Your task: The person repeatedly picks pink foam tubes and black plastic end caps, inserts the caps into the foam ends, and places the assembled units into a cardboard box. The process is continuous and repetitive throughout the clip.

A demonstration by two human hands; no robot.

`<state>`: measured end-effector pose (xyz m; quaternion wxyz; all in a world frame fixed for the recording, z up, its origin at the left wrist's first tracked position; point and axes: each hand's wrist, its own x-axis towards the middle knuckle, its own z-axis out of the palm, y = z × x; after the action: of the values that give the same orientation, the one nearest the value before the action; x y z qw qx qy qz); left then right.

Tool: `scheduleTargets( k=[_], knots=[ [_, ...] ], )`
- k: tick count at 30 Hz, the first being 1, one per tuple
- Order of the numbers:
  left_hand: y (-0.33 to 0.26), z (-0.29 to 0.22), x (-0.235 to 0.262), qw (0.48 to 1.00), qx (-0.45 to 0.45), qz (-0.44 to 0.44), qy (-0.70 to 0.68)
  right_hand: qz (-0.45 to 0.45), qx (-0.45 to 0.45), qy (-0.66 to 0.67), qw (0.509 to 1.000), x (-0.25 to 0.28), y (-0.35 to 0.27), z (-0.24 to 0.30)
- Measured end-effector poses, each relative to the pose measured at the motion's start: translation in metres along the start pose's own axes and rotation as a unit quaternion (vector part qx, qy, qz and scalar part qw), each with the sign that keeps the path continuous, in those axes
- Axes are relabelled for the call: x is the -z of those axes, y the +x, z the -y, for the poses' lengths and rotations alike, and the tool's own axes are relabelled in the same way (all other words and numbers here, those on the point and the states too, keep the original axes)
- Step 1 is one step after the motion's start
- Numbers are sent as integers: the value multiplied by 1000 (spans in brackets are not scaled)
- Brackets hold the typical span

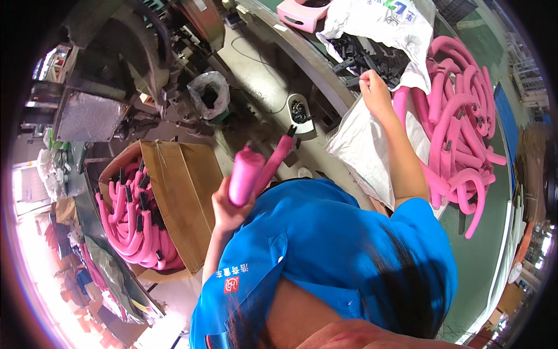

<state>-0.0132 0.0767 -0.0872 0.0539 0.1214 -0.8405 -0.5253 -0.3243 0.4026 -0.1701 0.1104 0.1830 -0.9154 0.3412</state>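
My left hand (228, 210) is wrapped round a bent pink foam tube (246, 177) in front of my chest. One end of the tube points up toward me; the other part runs off to the right and ends in a black tip. On the right my right hand (375, 93) reaches out to a white sack (401, 26) that lies open. Black plastic pieces (372, 61) fill its mouth, right beside my fingers. The fingers of that hand are curled together, and what they hold, if anything, is too small to make out.
Many pink foam tubes (459, 116) are heaped on the green table (474, 262) at right. A cardboard box (183, 198) at left holds more tubes with black ends. A lined bin (209, 96), a white tray (301, 121) of small dark parts and a machine (133, 52) stand ahead.
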Motion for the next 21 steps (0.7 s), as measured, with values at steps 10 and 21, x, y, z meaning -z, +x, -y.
scheduleTargets(
  k=[10, 21],
  knots=[
    [-14, 4, 24, 992, 83, -64, 67, -38, 82, -210, 973, -49, -4, -63],
    [-21, -7, 20, 991, 118, -37, 54, 81, 196, -399, 892, -67, 48, -52]
  ],
)
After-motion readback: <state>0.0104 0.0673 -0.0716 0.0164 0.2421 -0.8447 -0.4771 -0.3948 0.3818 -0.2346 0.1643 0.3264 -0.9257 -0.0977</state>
